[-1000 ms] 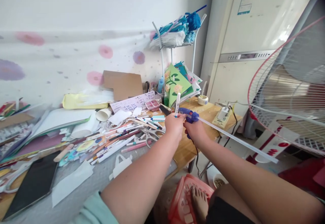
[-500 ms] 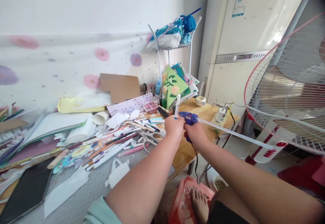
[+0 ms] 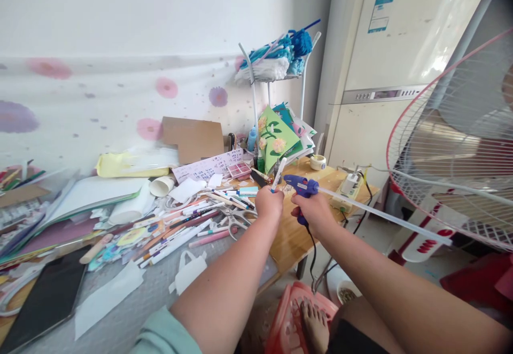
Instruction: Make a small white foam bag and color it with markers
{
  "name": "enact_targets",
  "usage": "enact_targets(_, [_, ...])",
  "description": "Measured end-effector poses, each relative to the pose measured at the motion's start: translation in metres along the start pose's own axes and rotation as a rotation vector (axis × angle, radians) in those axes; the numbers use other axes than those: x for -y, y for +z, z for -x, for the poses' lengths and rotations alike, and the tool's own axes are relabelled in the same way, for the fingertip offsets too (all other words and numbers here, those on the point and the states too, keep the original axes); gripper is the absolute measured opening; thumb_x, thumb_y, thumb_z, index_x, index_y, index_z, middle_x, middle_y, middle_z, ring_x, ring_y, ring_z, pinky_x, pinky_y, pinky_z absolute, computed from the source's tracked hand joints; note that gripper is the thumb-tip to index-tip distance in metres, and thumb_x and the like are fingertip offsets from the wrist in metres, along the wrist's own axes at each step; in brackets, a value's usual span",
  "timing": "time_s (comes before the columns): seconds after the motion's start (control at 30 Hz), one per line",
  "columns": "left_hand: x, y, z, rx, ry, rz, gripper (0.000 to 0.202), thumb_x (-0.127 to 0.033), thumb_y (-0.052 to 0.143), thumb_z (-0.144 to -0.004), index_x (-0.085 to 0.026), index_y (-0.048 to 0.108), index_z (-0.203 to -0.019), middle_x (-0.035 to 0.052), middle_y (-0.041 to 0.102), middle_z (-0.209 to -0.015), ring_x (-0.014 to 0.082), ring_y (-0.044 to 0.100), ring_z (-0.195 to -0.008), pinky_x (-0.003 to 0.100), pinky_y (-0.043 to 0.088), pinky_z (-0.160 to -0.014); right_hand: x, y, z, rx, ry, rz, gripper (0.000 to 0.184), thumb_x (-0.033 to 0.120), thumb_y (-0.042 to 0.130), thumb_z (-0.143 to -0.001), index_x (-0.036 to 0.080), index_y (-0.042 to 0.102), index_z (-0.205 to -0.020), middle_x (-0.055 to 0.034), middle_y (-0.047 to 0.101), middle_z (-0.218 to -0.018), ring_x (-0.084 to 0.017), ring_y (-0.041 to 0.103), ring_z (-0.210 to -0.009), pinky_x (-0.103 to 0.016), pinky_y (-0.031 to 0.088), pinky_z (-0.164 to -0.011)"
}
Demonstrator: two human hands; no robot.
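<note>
Has parted the bare left hand from the bare right hand and its blue plastic glue gun (crowded together half a second ago), tipping the slim white pen further from upright.

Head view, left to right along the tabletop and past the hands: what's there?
Dark-screened device, white paper cutout, scissors, left hand gripping white pen, right hand gripping blue glue gun, power strip, fan.

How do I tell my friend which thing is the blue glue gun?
Find the wooden table, then the right hand above it. That hand grips the blue glue gun; unlike the white pen in the left hand, it has a long translucent stick at its back.
</note>
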State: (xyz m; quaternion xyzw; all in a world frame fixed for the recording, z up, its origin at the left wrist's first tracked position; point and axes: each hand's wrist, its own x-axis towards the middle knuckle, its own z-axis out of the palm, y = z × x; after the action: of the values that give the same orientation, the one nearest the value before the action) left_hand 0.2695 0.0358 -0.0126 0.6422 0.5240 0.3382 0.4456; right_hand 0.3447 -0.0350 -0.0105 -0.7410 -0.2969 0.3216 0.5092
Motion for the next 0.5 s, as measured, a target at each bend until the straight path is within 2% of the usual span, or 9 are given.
enact_targets(0.17, [-0.007,-0.026,0.003,-0.033,-0.037,0.049,0.033,-0.031,0.057,-0.091,-0.016,0.055,-0.120,0.0092,0.059,-0.120,0.0229,0.061,-0.101,0.043,0.053,-0.083,-0.012,-0.017,-0.028,-0.024,-0.014,0.215,0.031,0.030,0.057,-0.091,0.016,0.057,-0.119,-0.0088,0.060,-0.118,-0.021,0.062,-0.097,-0.041,0.054,-0.081])
enact_targets(0.33, [-0.008,-0.080,0.020,0.056,-0.054,0.150,0.031,-0.032,0.056,-0.091,-0.015,0.056,-0.118,0.0088,0.060,-0.116,0.0210,0.062,-0.096,0.041,0.054,-0.080,-0.026,-0.034,-0.052,-0.058,-0.038,0.470,0.029,0.030,0.057,-0.091,0.017,0.059,-0.117,-0.0083,0.060,-0.119,-0.022,0.062,-0.100,-0.042,0.053,-0.083])
enact_targets(0.37, [-0.005,-0.093,0.025,0.082,-0.057,0.168,0.029,-0.034,0.055,-0.092,-0.015,0.057,-0.113,0.0064,0.063,-0.103,0.0173,0.063,-0.083,0.036,0.055,-0.072,-0.028,-0.035,-0.054,-0.062,-0.049,0.512,0.029,0.030,0.057,-0.091,0.017,0.059,-0.117,-0.0083,0.060,-0.119,-0.022,0.061,-0.100,-0.042,0.053,-0.083])
enact_targets(0.4, [-0.002,-0.105,0.031,0.112,-0.064,0.182,0.026,-0.038,0.053,-0.092,-0.016,0.057,-0.104,0.0004,0.061,-0.081,0.0124,0.059,-0.063,0.032,0.053,-0.064,-0.029,-0.035,-0.055,-0.064,-0.059,0.549,0.028,0.030,0.057,-0.092,0.017,0.059,-0.116,-0.0082,0.060,-0.119,-0.022,0.061,-0.100,-0.042,0.053,-0.083])
enact_targets(0.43, [0.002,-0.118,0.037,0.147,-0.073,0.197,0.023,-0.040,0.053,-0.091,-0.017,0.056,-0.096,-0.0061,0.052,-0.064,0.0082,0.048,-0.048,0.030,0.051,-0.059,-0.031,-0.034,-0.055,-0.064,-0.067,0.582,0.028,0.031,0.056,-0.092,0.017,0.059,-0.116,-0.0082,0.060,-0.119,-0.022,0.062,-0.099,-0.042,0.053,-0.083])
enact_targets(0.5, [0.012,-0.140,0.047,0.218,-0.077,0.225,0.023,-0.041,0.055,-0.088,-0.020,0.050,-0.082,-0.0121,0.034,-0.053,0.0043,0.031,-0.039,0.026,0.048,-0.058,-0.033,-0.032,-0.056,-0.063,-0.077,0.639,0.029,0.031,0.056,-0.092,0.017,0.059,-0.116,-0.0083,0.061,-0.118,-0.021,0.062,-0.099,-0.042,0.053,-0.083])
